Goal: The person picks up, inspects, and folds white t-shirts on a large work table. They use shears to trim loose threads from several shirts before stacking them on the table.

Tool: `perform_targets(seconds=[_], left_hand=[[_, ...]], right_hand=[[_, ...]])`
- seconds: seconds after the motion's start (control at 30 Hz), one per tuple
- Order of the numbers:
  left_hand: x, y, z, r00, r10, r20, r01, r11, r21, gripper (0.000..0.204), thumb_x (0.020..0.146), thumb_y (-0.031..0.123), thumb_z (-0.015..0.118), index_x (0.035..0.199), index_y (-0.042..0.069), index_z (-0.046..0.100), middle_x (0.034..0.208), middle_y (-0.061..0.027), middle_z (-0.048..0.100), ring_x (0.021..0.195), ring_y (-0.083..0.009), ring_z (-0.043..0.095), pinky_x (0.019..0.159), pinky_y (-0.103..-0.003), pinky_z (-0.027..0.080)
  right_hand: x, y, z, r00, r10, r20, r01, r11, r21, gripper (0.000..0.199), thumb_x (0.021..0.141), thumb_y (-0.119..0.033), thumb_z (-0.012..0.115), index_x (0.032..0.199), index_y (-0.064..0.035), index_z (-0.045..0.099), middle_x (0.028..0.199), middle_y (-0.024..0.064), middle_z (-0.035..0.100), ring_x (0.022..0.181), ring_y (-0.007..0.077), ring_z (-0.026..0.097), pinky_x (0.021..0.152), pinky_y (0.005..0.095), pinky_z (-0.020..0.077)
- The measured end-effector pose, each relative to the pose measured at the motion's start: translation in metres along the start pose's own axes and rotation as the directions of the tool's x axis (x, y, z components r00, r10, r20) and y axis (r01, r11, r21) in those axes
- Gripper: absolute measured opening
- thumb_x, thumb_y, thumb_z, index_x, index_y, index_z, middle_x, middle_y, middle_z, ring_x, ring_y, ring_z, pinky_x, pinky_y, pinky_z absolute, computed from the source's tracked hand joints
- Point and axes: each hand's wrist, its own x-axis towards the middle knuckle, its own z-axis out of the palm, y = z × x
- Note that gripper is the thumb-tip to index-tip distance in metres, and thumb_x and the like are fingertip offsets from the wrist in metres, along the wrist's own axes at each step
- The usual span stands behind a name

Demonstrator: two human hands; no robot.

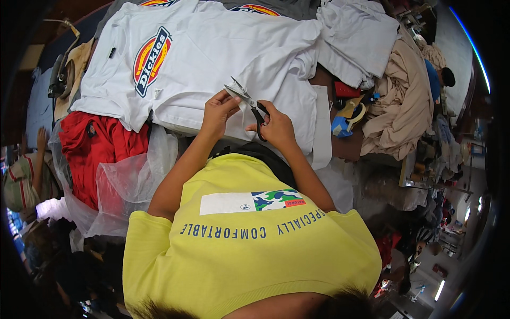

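A white T-shirt [202, 64] with a red, yellow and blue chest print lies spread over the work surface. My right hand [276, 126] has its fingers through the black handles of a pair of scissors [246, 97], whose blades are parted and point up and left. Close beside the blades, my left hand [217, 112] pinches a bit of the shirt's white fabric between thumb and fingers. A narrow fold of white cloth hangs down between the two hands. Exactly what lies between the blades is too small to tell.
Folded white garments [357, 40] sit at the far right, beside a beige cloth heap [398, 95]. A tape roll [357, 118] and a red box [347, 89] lie nearer. Red garments [101, 149] fill a clear plastic bag [127, 183] at left. Another person's arm [40, 159] shows far left.
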Motion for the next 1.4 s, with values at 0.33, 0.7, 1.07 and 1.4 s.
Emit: perform_targets(seconds=[0.33, 0.7, 1.07, 1.4], left_hand=[[0.000, 0.001, 0.003, 0.999, 0.024, 0.028, -0.025, 0.999, 0.038, 0.030, 0.079, 0.006, 0.066, 0.107, 0.001, 0.059, 0.091, -0.0050, 0.064, 0.083, -0.0122, 0.061, 0.078, -0.026, 0.050], [-0.001, -0.002, 0.008, 0.993, 0.052, 0.103, -0.058, 0.997, 0.056, 0.028, 0.079, 0.006, 0.066, 0.105, -0.002, 0.060, 0.089, -0.0056, 0.064, 0.081, -0.0115, 0.061, 0.077, -0.026, 0.050], [-0.001, -0.005, 0.012, 0.992, 0.045, 0.116, -0.054, 0.995, 0.078, 0.029, 0.079, 0.007, 0.066, 0.105, -0.002, 0.060, 0.088, -0.0057, 0.064, 0.079, -0.0112, 0.061, 0.076, -0.026, 0.050], [-0.024, -0.010, 0.050, 0.584, -0.373, 0.721, -0.279, 0.742, 0.610, 0.034, 0.081, 0.007, 0.062, 0.114, 0.005, 0.059, 0.103, -0.0092, 0.065, 0.093, -0.0157, 0.060, 0.085, -0.029, 0.044]], right_hand=[[-0.001, 0.028, 0.018, 0.997, -0.033, -0.072, 0.046, 0.981, 0.186, 0.071, 0.053, -0.042, 0.082, 0.110, -0.0104, 0.053, 0.058, 0.0057, 0.054, 0.050, 0.0199, 0.055, 0.051, 0.0310, 0.0442], [0.002, 0.012, 0.002, 0.993, -0.084, -0.085, 0.092, 0.992, 0.087, 0.071, 0.053, -0.049, 0.079, 0.107, -0.0100, 0.053, 0.055, 0.0066, 0.054, 0.051, 0.0251, 0.057, 0.051, 0.0343, 0.0443], [-0.002, 0.023, 0.004, 0.987, -0.096, -0.128, 0.116, 0.981, 0.158, 0.064, 0.057, -0.039, 0.082, 0.104, -0.0061, 0.053, 0.065, 0.0090, 0.058, 0.057, 0.0230, 0.057, 0.053, 0.0305, 0.0451], [-0.017, 0.138, -0.038, 0.811, 0.354, -0.465, -0.048, 0.833, 0.551, 0.062, 0.078, -0.007, 0.061, 0.132, -0.0033, 0.032, 0.093, 0.0090, 0.056, 0.076, 0.0148, 0.056, 0.072, 0.0297, 0.0469]])
